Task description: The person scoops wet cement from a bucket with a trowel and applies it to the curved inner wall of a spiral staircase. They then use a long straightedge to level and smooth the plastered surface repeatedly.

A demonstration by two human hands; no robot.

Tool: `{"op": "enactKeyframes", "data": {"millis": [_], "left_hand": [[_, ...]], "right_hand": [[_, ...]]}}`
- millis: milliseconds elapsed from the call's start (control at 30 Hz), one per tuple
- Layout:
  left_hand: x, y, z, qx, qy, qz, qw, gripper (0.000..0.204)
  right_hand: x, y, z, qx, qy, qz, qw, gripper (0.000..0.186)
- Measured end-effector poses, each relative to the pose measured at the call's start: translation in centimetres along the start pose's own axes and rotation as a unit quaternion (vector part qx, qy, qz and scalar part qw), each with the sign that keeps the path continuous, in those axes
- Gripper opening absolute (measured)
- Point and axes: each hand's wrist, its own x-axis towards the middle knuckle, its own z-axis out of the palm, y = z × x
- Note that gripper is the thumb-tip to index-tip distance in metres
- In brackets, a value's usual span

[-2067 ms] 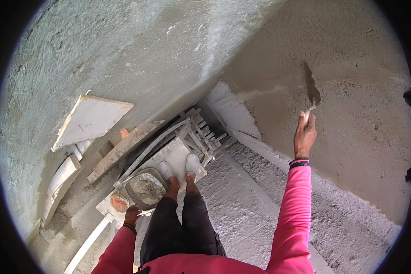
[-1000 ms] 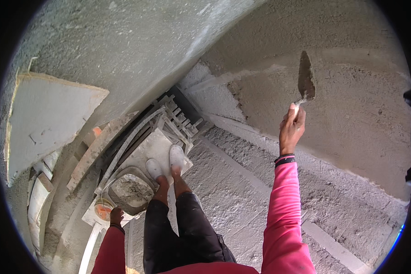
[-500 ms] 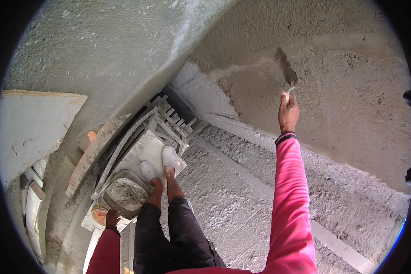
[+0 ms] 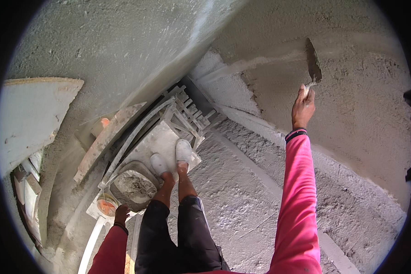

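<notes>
The trowel (image 4: 314, 64) — dark tapering blade, pale handle (image 4: 308, 87) — sits clasped in the fingers (image 4: 311, 96) of the right hand (image 4: 303, 108), blade extending beyond them, tilted slightly, its face too shadowed to read clearly.

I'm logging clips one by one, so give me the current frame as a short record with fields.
right hand: holds a trowel
trowel blade: at the grey-brown wall; contact unclear
left hand: beside the bucket; grip unclear
tub: grey mortar inside
footing: pale shoes on a platform
</notes>
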Motion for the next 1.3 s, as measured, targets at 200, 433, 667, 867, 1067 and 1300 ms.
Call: {"op": "enactKeyframes", "data": {"millis": [200,433,667,867,1067,1300], "left_hand": [[0.2,-2.1,0.2,0.030,0.064,-0.011,0.997,0.040],[1.8,-2.6,1.0,0.086,0.102,-0.041,0.990,0.046],[2.1,-1.5,3.2,0.092,0.105,-0.058,0.988,0.028],[4.2,-2.0,3.6,0.087,0.108,-0.028,0.990,0.035],[4.9,-4.9,2.5,0.100,0.122,-0.044,0.987,0.041],[4.1,-8.6,-2.0,0.306,0.180,-0.027,0.935,0.047]], "right_hand": [[-2.4,4.0,9.9,-0.026,-0.044,0.001,0.999,0.048],[-4.5,5.5,16.5,-0.103,-0.170,0.015,0.980,0.047],[-4.0,5.5,13.9,0.060,-0.020,-0.007,0.998,0.046],[-5.4,7.8,22.1,-0.046,-0.091,-0.013,0.995,0.047],[-6.9,9.6,29.3,-0.095,-0.245,0.012,0.965,0.054],[-21.8,12.3,28.2,0.049,-0.430,0.085,0.897,0.048]]}}
